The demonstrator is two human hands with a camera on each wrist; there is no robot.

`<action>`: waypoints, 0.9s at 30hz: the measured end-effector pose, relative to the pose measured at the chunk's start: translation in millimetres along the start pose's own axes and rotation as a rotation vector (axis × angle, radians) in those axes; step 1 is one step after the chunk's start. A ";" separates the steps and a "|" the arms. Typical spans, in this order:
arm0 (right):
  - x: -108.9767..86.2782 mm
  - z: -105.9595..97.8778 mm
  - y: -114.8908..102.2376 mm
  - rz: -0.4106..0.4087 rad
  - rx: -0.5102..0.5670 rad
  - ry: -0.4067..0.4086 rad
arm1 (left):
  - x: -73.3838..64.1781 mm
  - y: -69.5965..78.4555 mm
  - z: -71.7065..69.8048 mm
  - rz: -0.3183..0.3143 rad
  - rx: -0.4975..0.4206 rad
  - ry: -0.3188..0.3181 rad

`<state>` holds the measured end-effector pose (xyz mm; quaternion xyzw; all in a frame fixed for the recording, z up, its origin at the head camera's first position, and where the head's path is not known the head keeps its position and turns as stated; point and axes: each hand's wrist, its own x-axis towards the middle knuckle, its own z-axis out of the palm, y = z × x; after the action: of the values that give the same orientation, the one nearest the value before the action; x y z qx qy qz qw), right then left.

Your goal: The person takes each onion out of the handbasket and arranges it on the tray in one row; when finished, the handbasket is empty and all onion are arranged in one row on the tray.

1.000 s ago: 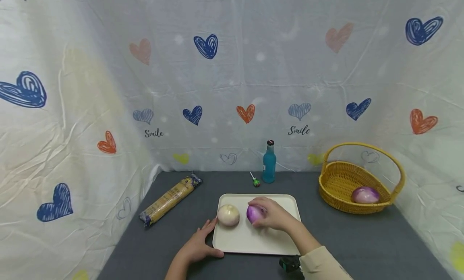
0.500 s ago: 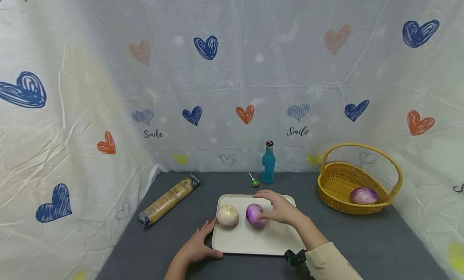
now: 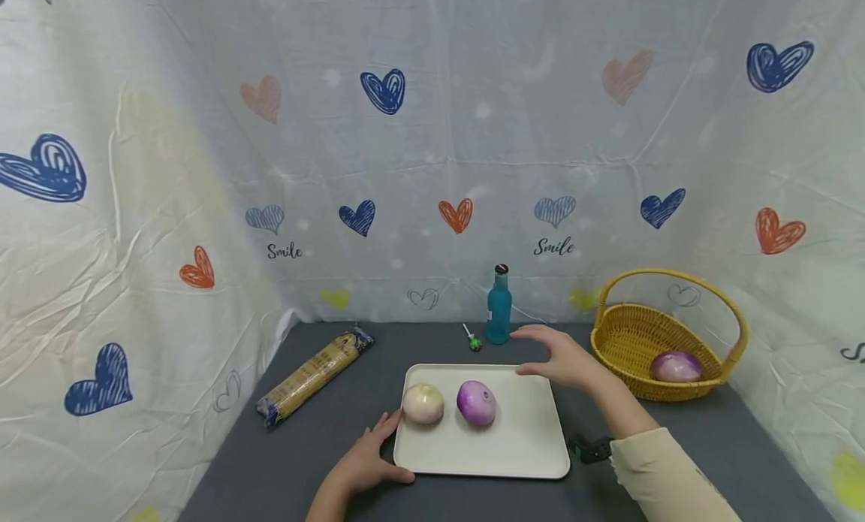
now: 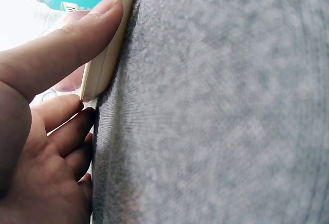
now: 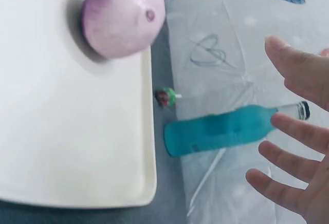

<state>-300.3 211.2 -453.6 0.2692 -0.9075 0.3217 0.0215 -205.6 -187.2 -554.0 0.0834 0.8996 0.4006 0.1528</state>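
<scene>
A cream tray (image 3: pixel 527 439) holds a whitish onion (image 3: pixel 423 403) on its left and a purple onion (image 3: pixel 476 403) near its middle. My left hand (image 3: pixel 368 456) lies at the tray's front left corner, its thumb along the front rim and fingertips at the left side. In the left wrist view the thumb (image 4: pixel 77 49) touches the tray wall. Over the tray's far right corner my right hand (image 3: pixel 564 359) hovers with fingers spread and nothing held. The right wrist view shows those fingers (image 5: pixel 290 157) apart, overlapping the neck of a blue bottle (image 5: pixel 221 130).
A yellow wicker basket (image 3: pixel 625 330) with another purple onion (image 3: pixel 677 366) stands at the right. Behind the tray lies a green-wrapped lollipop (image 3: pixel 474 342) beside the bottle. A long yellow package (image 3: pixel 314 375), perhaps noodles, lies at the left. A heart-print curtain (image 3: pixel 419 146) hangs behind.
My right hand has let go of the purple onion on the tray and moved right and away toward the back. The left hand has stayed at the tray's corner.
</scene>
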 end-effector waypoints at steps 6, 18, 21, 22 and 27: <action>-6.2 -26.0 21.0 0.031 0.024 0.014 | -0.8 -1.2 0.6 -0.010 -0.003 -0.001; -20.9 -91.2 58.9 0.177 0.055 0.030 | -1.4 0.3 -2.6 -0.007 -0.009 0.014; -24.4 -99.4 69.9 0.216 0.067 0.029 | -1.1 0.1 -2.3 0.006 -0.011 0.010; -25.6 -101.8 74.2 0.219 0.072 0.028 | -0.9 -0.3 -1.9 0.009 -0.011 0.009; -31.0 -112.4 97.6 0.193 0.063 0.037 | 0.7 -2.3 0.9 0.017 -0.005 0.011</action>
<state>-337.9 356.1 -427.0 0.1752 -0.9181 0.3555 -0.0012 -206.0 -187.9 -556.5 0.0885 0.8987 0.4044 0.1446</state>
